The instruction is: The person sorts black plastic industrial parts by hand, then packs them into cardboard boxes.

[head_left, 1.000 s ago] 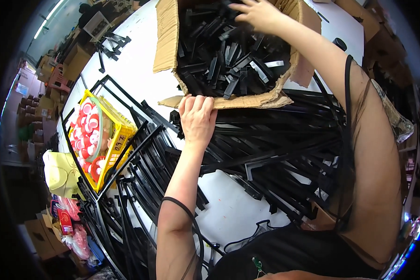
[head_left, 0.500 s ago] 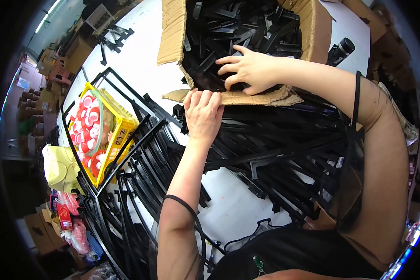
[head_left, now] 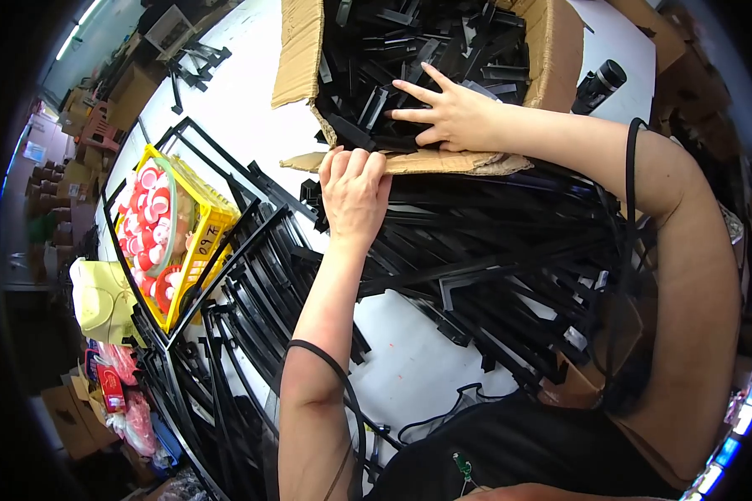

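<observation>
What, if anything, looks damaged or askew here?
The cardboard box looks worn: its near flap, which the left hand holds, has a ragged, torn-looking edge. On the person's side of it, long black strips lie crisscrossed rather than neatly stacked.

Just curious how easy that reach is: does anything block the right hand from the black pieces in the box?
Nothing visible: the right hand is spread over the black pieces in the open cardboard box.
</observation>
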`<state>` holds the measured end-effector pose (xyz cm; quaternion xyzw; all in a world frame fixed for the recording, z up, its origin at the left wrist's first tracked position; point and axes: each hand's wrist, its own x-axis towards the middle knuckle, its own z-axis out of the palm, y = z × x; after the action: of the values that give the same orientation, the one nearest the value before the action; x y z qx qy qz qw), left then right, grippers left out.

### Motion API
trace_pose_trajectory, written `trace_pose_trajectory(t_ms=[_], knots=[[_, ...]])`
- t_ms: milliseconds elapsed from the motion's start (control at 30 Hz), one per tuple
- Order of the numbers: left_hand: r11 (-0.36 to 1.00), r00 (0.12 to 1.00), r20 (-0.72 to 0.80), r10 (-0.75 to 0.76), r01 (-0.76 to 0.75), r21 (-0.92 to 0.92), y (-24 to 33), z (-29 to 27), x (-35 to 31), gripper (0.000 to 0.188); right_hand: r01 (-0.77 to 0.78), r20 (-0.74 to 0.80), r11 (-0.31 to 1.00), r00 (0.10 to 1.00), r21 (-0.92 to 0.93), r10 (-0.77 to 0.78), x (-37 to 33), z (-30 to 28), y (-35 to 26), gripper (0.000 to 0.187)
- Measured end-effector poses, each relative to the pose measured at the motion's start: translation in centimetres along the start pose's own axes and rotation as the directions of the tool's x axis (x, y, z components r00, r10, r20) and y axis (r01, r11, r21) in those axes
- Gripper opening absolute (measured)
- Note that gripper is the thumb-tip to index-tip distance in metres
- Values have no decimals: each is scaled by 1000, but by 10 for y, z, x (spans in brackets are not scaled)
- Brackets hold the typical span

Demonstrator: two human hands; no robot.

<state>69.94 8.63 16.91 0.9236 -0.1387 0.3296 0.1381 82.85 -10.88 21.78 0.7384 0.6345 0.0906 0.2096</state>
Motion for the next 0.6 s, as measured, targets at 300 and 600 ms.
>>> trace_pose_trajectory(t_ms=[300, 600], knots=[[1000, 1000, -6, 17, -17, -24, -1, 0, 11, 25, -259, 28, 912, 959, -318, 282, -14, -8, 69, 38], [1000, 1000, 0, -2, 2, -22, 0, 2, 10, 23, -432, 40, 874, 892, -220, 451, -14, -18, 92, 21]])
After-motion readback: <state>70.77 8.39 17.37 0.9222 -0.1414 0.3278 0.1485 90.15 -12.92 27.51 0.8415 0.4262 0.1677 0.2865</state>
